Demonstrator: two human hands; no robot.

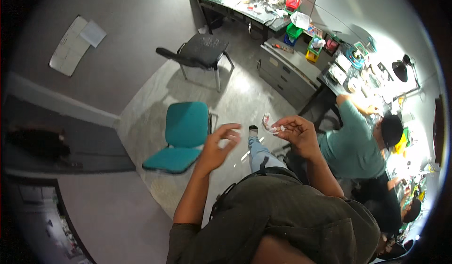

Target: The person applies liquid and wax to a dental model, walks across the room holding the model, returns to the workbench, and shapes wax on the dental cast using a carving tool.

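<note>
At frame centre, the right hand (305, 136)'s fingers (288, 120) pinch a curved red-and-white piece (267, 123), the left hand (217, 148) hangs loosely open, holding nothing, and upper-left papers (69, 51) carry markings too small to read.

Right wall (388, 40): harsh white glare, the strongest light I see.
Left wall (136, 19): dim, grey.
Floor (243, 83): one bright patch, soft shadow beneath the black chair (203, 47).
My left hand (215, 148): fingertips washed out, slightly blurred.
Pale curved piece (267, 123): fine detail unclear.
Rim: black corners, straight edges bending.
</note>
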